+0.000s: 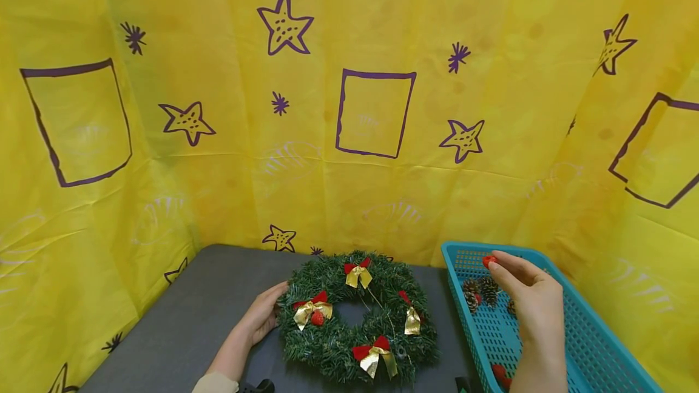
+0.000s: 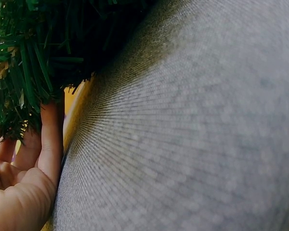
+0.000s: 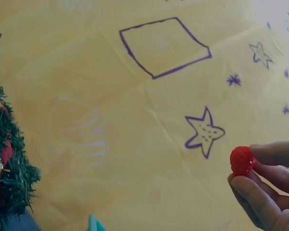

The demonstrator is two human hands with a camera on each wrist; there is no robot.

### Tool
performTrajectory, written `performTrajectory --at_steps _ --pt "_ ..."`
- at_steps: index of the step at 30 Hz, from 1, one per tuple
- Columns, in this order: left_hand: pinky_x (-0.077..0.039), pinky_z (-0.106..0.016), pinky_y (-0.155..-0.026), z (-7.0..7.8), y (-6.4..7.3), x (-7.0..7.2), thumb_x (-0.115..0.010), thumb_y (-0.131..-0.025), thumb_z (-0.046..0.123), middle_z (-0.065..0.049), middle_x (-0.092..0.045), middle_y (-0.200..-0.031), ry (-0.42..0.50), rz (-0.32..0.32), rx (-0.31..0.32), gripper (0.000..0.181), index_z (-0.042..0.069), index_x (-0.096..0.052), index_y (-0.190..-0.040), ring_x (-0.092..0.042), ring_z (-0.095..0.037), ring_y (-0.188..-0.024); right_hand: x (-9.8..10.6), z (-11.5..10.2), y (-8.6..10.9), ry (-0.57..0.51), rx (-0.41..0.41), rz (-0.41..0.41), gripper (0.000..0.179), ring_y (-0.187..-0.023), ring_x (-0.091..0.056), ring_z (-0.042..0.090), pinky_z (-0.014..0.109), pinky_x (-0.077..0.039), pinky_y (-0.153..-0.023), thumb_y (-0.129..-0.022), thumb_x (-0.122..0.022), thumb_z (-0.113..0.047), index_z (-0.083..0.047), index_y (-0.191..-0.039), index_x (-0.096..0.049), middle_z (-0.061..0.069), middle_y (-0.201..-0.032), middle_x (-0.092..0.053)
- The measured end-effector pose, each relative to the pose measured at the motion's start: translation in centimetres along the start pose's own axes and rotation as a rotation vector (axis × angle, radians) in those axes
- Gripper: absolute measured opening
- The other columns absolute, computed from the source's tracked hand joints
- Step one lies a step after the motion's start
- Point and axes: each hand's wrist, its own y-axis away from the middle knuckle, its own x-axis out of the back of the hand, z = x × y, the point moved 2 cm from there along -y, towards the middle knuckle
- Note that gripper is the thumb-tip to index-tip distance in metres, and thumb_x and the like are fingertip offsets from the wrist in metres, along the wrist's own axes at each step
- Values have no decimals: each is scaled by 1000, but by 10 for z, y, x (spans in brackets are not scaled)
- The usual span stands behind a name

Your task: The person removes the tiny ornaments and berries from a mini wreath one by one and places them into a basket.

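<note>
A green artificial wreath (image 1: 303, 344) lies on the dark table, decorated with several red and gold bows (image 1: 374, 355) and one red berry (image 1: 317, 318) on its left bow. My left hand (image 1: 262, 312) holds the wreath's outer left edge; in the left wrist view its fingertips disappear among the green needles (image 2: 31, 67). Raised over the basket, my right hand (image 1: 537, 302) pinches a red artificial raspberry (image 3: 242, 161) between thumb and fingertips. The raspberry is clear of the wreath, which shows at the left of the right wrist view.
A teal plastic basket (image 1: 592, 344) stands at the right, holding several pine cones (image 1: 488, 290) and red pieces (image 1: 499, 373). Yellow curtain (image 1: 377, 199) with purple drawings hangs behind and at both sides. Dark objects (image 1: 266, 386) show at the table's front edge.
</note>
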Motion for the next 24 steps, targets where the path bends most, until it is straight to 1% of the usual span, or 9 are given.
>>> performTrajectory --at_steps 2,4,5,8,12,16,18,21,24 --pt "-32 -18 -46 0 0 0 -33 -109 30 -21 -26 -160 0 -9 -2 55 10 -23 -159 -23 0 -41 4 1 -1 14 -12 2 41 -93 -60 -8 9 -47 -79 -85 -77 -38 -26 -124 -71 -31 -92 -68" --pt "-32 -17 -45 0 0 0 -32 -109 29 -22 -26 -160 -1 -11 -4 54 10 -23 -159 -23 0 -40 7 3 -2 9 -27 1 41 -94 -60 -8 9 -47 -80 -85 -77 -38 -26 -124 -70 -31 -93 -67" --pt "-32 -17 -45 0 0 0 -32 -109 29 -22 -26 -160 0 -11 -5 54 10 -23 -159 -23 0 -40 8 4 -3 25 -31 4 41 -94 -59 -9 9 -47 -80 -85 -77 -39 -28 -124 -70 -31 -93 -67" --pt "-32 -17 -45 0 0 0 -32 -109 29 -18 -34 -156 -3 3 -4 53 10 -25 -158 -23 0 -40 13 7 -5 9 -51 6 40 -90 -61 -10 8 -48 -79 -86 -76 -38 -28 -124 -69 -31 -91 -67" --pt "-33 -17 -45 0 0 0 -33 -109 29 -16 -39 -153 -4 12 -3 53 10 -26 -158 -23 1 -40 18 12 -9 -50 -63 9 33 -85 -65 -10 9 -51 -76 -87 -76 -33 -29 -120 -71 -29 -88 -68" --pt "-33 -17 -45 0 1 1 -33 -109 30 -18 -34 -155 2 2 0 53 11 -25 -158 -23 0 -40 22 15 -12 -142 -72 17 26 -84 -68 -7 11 -53 -76 -86 -78 -26 -29 -111 -75 -26 -87 -70" --pt "-33 -17 -45 0 1 0 -33 -109 30 -19 -29 -157 12 -5 4 54 10 -24 -158 -24 0 -40 23 16 -13 -152 -83 30 24 -83 -68 -7 9 -52 -75 -85 -79 -27 -30 -109 -76 -25 -86 -71" --pt "-33 -16 -45 1 1 0 -34 -109 31 -20 -25 -159 26 -17 10 55 10 -22 -159 -24 1 -41 25 17 -14 -126 -99 50 24 -82 -67 -8 7 -50 -74 -84 -79 -31 -32 -108 -76 -26 -84 -71" --pt "-33 -16 -45 2 2 0 -34 -109 31 -20 -24 -160 34 -20 14 56 11 -21 -159 -25 1 -40 26 19 -15 -89 -114 61 22 -80 -66 -10 6 -49 -73 -86 -77 -31 -34 -108 -75 -28 -83 -71"
